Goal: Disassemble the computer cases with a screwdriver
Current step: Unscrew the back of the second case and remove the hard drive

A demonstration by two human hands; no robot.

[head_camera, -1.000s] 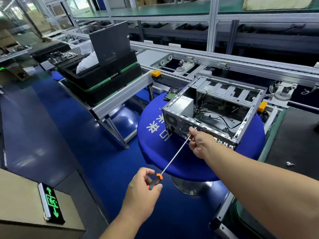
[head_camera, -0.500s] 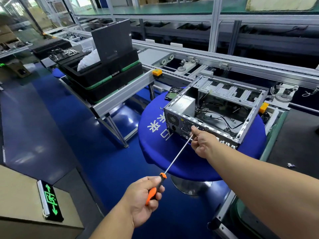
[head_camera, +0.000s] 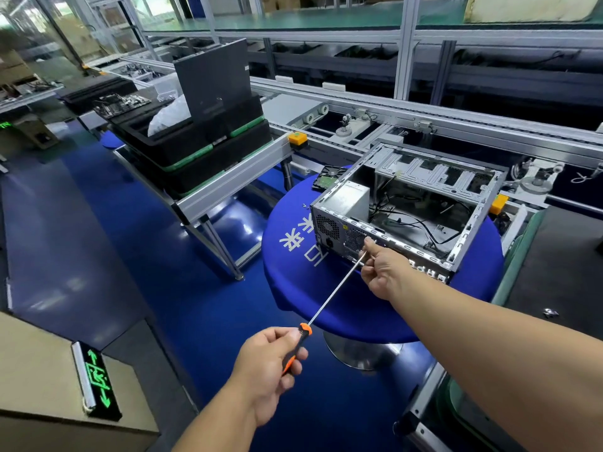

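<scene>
Case point(head_camera: 411, 207): open-topped metal chassis lying on the round blue tabletop point(head_camera: 313, 288), ahead of both hands; its rear panel faces the person.
Screwdriver point(head_camera: 329, 298): long axis runs from near-left to far-right, orange-and-black handle low toward the person, tip at the rear panel beside the fan grille.
Left hand point(head_camera: 270, 363): nearer the person and well apart from the case; fingers curled round the handle, thumb on top.
Right hand point(head_camera: 381, 272): the nearer hand to the case, just in front of the rear panel; fingers pinch the shaft close to the tip, forefinger stretched out to the panel.
Tip contact: hidden by the right hand; whether it sits in a screw cannot be told.
Judgement: the coming turn depends on the shaft staying square to the panel, the right hand guiding and the left hand twisting.
</scene>
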